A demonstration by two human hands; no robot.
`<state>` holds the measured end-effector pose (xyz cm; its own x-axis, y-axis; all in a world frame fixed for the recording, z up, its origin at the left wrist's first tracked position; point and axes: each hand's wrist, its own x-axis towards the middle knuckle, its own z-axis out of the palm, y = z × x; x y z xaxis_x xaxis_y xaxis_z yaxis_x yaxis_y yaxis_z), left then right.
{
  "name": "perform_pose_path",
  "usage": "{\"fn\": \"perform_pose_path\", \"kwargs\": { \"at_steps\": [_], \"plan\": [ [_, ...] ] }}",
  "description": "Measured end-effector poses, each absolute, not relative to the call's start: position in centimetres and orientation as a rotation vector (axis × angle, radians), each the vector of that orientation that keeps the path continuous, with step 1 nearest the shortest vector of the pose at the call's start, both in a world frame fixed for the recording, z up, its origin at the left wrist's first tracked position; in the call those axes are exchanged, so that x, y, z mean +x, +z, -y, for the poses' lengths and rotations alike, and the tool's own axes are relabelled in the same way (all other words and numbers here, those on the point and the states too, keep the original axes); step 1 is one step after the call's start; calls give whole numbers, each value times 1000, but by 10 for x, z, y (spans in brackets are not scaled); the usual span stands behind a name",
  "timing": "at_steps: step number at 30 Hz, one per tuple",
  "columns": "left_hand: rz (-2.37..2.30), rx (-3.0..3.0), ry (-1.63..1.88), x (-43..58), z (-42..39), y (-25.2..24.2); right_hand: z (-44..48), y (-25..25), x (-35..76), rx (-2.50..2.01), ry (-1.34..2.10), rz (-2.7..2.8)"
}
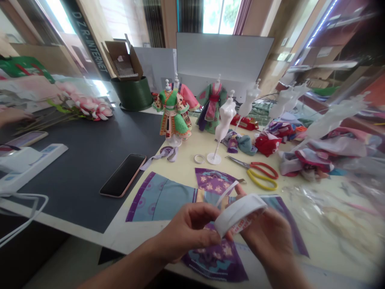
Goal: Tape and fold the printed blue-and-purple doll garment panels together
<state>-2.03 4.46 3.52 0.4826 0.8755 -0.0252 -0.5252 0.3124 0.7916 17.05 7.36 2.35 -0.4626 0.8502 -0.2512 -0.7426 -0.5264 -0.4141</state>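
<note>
Both hands are closed around one roll of white tape (237, 216), held tilted above the table, with red print on the inside of its core. My left hand (192, 228) pinches the roll's near left side between thumb and fingers. My right hand (267, 235) grips it from the right, partly hidden behind the roll. A narrow loose strip of tape (227, 193) reaches up to a fingertip of my right hand. Beneath lie a blue-grey fabric piece with a purple border (162, 198) and purple patterned fabric pieces (215, 180), partly covered by my hands.
Scissors with red and yellow handles (261, 174), a small tape ring (199, 159) and a bare white mannequin (224, 120) stand or lie beyond. Dressed mannequins (173, 114) are behind. A phone (123, 175) lies left; fabric scraps (321, 156) pile right. Another person's hand (15, 116) shows far left.
</note>
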Motion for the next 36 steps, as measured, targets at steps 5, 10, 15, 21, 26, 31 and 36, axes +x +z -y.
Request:
{"fn": "perform_pose_path", "kwargs": {
  "at_steps": [5,10,15,21,26,31,36],
  "plan": [
    [-474,858,990,-25,-42,35,-75,24,165,-568,2077,263],
    [-785,1278,1134,-60,-53,49,-79,7,168,-618,2034,382],
    [-1543,2003,936,-100,-93,44,-79,-3,179,-671,2001,421],
    [-1537,2573,561,-115,-140,14,-73,-1,182,-809,1829,628],
    [-1506,2687,401,-116,-157,-2,-67,7,191,-918,1633,807],
    [-1454,2746,331,-116,-162,-10,-57,20,208,-974,1530,856],
    [-1449,2739,379,-115,-164,-10,-51,12,238,-1055,1449,859]
  ]
}}
